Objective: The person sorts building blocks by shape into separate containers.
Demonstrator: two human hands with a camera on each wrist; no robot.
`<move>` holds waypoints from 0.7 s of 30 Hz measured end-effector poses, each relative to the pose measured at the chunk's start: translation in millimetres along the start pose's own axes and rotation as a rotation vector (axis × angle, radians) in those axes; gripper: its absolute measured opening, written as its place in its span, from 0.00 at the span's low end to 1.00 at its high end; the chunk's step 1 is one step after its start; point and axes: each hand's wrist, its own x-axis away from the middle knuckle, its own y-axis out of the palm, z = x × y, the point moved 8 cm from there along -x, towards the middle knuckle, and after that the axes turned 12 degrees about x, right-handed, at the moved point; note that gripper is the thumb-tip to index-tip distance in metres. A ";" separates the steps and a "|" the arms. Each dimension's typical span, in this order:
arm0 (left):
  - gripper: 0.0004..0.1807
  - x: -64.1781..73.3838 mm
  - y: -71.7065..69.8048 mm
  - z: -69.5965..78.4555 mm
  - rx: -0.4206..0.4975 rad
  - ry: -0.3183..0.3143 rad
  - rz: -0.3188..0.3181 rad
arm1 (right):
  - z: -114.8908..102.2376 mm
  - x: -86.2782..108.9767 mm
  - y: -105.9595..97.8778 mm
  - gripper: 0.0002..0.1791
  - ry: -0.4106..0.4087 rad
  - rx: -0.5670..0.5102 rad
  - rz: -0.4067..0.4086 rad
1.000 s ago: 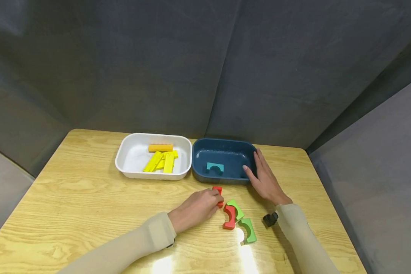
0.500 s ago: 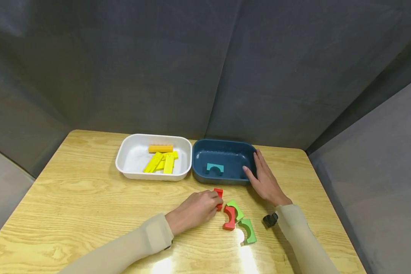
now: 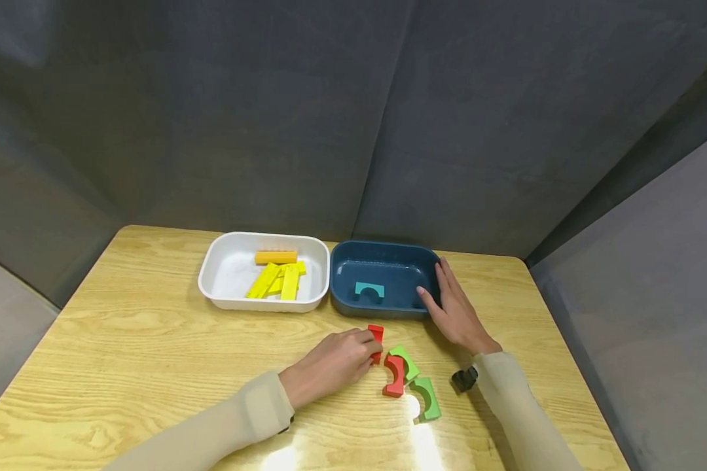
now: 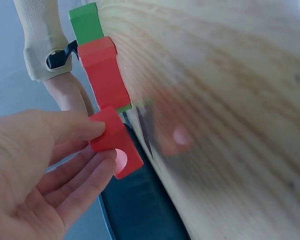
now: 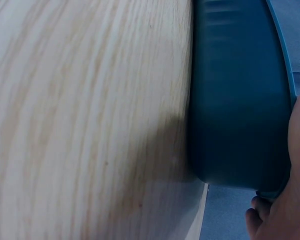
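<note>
In the head view my left hand (image 3: 336, 363) pinches a red arch block (image 3: 376, 333) between thumb and fingertips, in front of the navy bin. The left wrist view shows the block's rounded cutout beside the fingers (image 4: 92, 185). To its right are a second red arch block (image 3: 395, 376), a light green arch block (image 3: 405, 362) partly behind it, and a green arch block (image 3: 429, 399). My right hand (image 3: 459, 320) rests against the right end of the navy bin (image 3: 383, 313), fingers straight, thumb over the rim. A teal arch block (image 3: 370, 288) lies in that bin.
Left of the navy bin stands a white bin (image 3: 220, 261). It holds an orange bar (image 3: 275, 257) and several yellow strips (image 3: 290, 282). Grey curtain walls (image 3: 259, 118) close in behind the wooden table (image 3: 153, 340) and at its sides.
My left hand has shifted slightly back with the red arch block in its grip. The right hand and the other blocks stay in place.
</note>
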 end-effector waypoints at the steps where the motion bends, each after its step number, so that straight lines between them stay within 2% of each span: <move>1: 0.10 0.7 -0.9 0.1 -0.004 0.003 0.003 | 0.0 0.1 0.0 0.50 -0.001 0.000 0.000; 9: 0.12 4.4 -16.4 1.6 0.007 0.022 0.043 | -0.7 1.1 -0.5 0.50 -0.007 -0.009 -0.002; 21: 0.14 3.5 -40.4 2.1 0.017 0.094 0.117 | -0.8 0.8 -1.0 0.50 -0.001 -0.005 0.000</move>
